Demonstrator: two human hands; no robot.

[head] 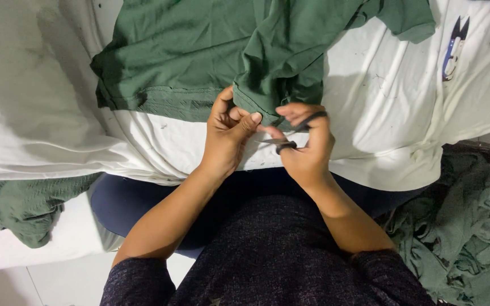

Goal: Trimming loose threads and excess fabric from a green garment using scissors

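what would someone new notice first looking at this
The two hands meet mid-frame over a white cloth: the left hand pinches the hem of a green garment while the right hand works a small dark snipper at it. A blue thread cutter lies at upper right on the cloth, and a pile of green fabric sits at lower right.
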